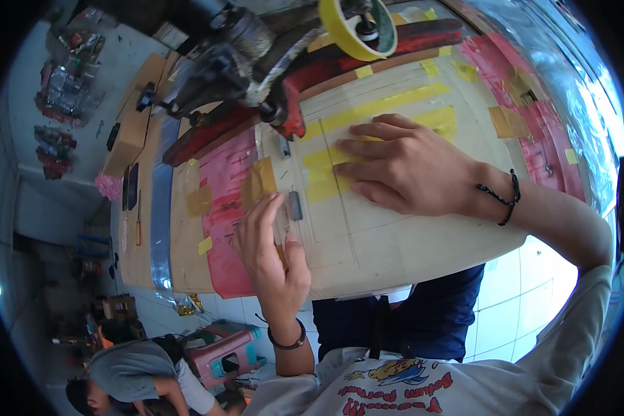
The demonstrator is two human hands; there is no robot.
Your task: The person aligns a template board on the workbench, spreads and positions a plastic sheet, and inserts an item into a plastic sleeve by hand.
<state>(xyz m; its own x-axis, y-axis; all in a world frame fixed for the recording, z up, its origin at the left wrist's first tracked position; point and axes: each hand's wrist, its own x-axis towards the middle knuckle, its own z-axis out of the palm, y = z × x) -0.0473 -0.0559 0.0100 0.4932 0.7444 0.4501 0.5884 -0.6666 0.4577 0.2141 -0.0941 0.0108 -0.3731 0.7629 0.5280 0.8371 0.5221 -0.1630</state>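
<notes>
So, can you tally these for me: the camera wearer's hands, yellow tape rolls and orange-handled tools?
Wearer's hands: 2, the left hand and right hand
Yellow tape roll: 1
Orange-handled tool: 1
Total: 4

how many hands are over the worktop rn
2: the left hand, beside the small grey bar, and the right hand, palm down with its fingers over the yellow tape strips. No others show over the worktop.
</notes>
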